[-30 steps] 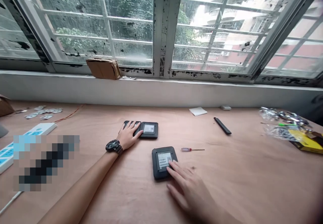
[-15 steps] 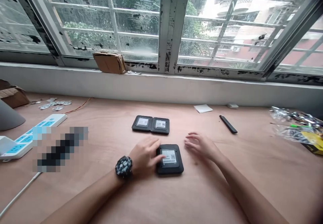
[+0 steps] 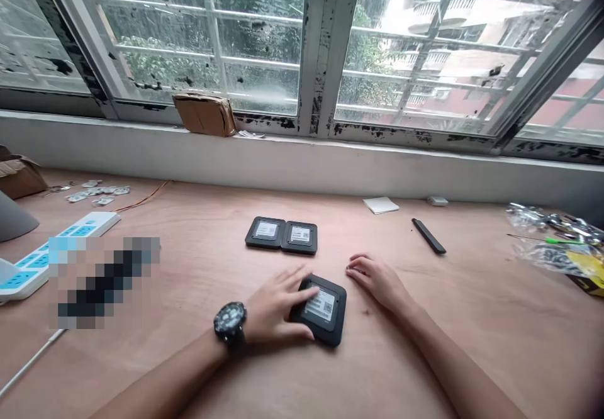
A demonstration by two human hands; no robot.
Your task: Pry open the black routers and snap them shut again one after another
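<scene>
Left hand (image 3: 278,302) clamps down on the black device (image 3: 330,328), near the desk's (image 3: 472,356) front edge, fingers spread across its left side, thumb at the lower rim, watch (image 3: 229,324) on the wrist. Right hand (image 3: 377,282) rests empty just beside it, fingers loosely curled. Two matching devices (image 3: 280,235) sit side by side further back.

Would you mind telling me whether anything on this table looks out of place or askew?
The black square device under the left hand sits turned at an angle, while the two matching devices behind it lie straight, side by side. The window frame also shows flaking black patches.
</scene>
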